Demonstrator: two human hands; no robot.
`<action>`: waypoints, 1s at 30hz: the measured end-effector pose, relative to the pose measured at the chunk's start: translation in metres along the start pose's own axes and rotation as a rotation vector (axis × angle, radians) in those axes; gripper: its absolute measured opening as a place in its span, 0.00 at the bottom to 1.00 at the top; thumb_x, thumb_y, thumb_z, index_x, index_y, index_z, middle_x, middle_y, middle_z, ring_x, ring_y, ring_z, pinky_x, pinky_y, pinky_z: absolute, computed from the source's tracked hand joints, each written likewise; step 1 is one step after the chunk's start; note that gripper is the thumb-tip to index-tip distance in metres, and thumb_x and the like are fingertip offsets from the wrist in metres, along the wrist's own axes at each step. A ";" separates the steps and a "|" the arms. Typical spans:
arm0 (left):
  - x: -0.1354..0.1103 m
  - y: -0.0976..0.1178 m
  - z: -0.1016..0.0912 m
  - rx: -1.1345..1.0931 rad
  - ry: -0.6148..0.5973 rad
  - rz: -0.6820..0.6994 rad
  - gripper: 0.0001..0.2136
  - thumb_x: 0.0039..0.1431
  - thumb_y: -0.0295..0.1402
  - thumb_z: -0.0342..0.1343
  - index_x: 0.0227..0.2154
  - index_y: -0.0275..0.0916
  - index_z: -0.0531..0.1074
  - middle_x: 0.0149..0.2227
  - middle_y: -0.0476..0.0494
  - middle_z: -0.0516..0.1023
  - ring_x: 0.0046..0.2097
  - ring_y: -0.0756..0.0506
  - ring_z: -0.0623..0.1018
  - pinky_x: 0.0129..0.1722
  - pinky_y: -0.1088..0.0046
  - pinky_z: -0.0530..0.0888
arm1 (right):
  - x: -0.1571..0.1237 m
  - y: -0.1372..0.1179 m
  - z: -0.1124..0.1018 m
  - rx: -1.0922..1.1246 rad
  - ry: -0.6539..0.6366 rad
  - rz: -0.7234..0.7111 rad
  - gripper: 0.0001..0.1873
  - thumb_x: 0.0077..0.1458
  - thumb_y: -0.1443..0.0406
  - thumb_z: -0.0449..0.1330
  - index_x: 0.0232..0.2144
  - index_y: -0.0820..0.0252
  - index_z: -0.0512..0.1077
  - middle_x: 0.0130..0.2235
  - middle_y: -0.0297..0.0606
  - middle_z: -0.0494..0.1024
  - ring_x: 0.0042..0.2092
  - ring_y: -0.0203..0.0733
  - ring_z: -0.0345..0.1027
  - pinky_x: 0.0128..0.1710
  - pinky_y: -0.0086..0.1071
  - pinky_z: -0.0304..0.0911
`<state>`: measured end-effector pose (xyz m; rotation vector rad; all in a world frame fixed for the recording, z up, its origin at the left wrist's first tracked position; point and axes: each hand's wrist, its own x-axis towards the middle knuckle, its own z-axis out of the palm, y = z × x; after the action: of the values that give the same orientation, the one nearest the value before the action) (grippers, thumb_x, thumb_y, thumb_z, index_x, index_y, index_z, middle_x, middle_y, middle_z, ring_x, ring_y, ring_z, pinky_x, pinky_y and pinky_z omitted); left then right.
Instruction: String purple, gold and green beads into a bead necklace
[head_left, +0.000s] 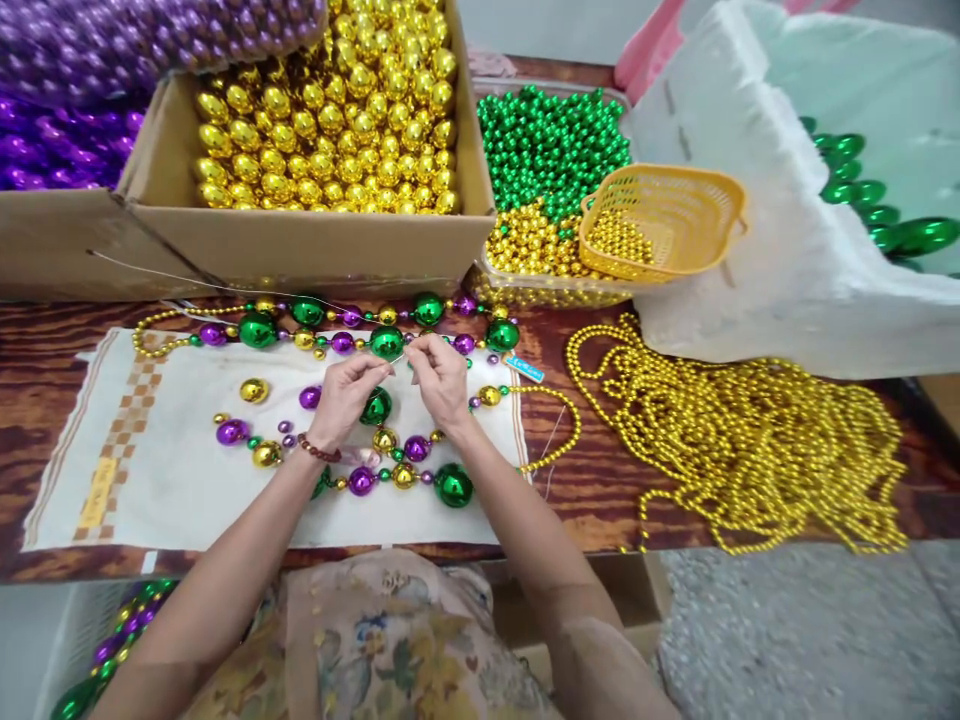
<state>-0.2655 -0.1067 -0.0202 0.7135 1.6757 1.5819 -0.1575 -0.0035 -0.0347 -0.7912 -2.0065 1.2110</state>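
Note:
My left hand [346, 398], with a brown bead bracelet at the wrist, is closed in a pinch. My right hand [439, 375] pinches close beside it, and a short bit of thin pale string [398, 358] shows between the fingertips. Whether a bead is on it is too small to tell. Around both hands lies a bead necklace [403, 475] of green, purple and gold balls on a white towel [180, 490]. Behind them stretches another bead strand [304, 340]. Loose beads, among them a gold ball [254, 390] and a purple ball [232, 432], lie to the left.
A cardboard box [315, 235] of gold balls stands at the back, purple ones left of it. A tub [555, 290] of small green and gold beads holds a yellow basket [667, 225]. Gold bead chains [750, 450] lie right, before a white-lined box [720, 250]. A blue label [524, 368] lies near.

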 end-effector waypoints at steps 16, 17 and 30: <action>-0.014 0.001 -0.012 0.019 0.047 -0.015 0.09 0.53 0.40 0.64 0.28 0.39 0.78 0.19 0.52 0.69 0.23 0.53 0.63 0.23 0.73 0.58 | -0.084 0.020 -0.155 -0.611 -0.273 0.133 0.12 0.61 0.61 0.54 0.34 0.58 0.75 0.36 0.39 0.81 0.36 0.42 0.74 0.32 0.30 0.61; -0.016 0.002 -0.011 0.050 0.034 -0.012 0.09 0.53 0.39 0.62 0.27 0.39 0.78 0.20 0.52 0.70 0.23 0.52 0.64 0.24 0.73 0.59 | -0.081 0.012 -0.139 -0.579 -0.283 0.047 0.12 0.62 0.60 0.53 0.34 0.58 0.75 0.36 0.39 0.81 0.36 0.42 0.75 0.32 0.30 0.61; -0.022 0.004 -0.020 0.164 -0.015 0.087 0.08 0.57 0.35 0.56 0.27 0.38 0.76 0.25 0.48 0.75 0.29 0.49 0.72 0.33 0.72 0.67 | -0.016 -0.071 -0.035 -0.374 -0.749 -0.343 0.11 0.65 0.64 0.53 0.34 0.56 0.75 0.34 0.36 0.80 0.34 0.37 0.72 0.33 0.28 0.60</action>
<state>-0.2693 -0.1359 -0.0133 0.8907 1.7998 1.5055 -0.1317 -0.0258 0.0390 -0.1122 -2.8853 1.0188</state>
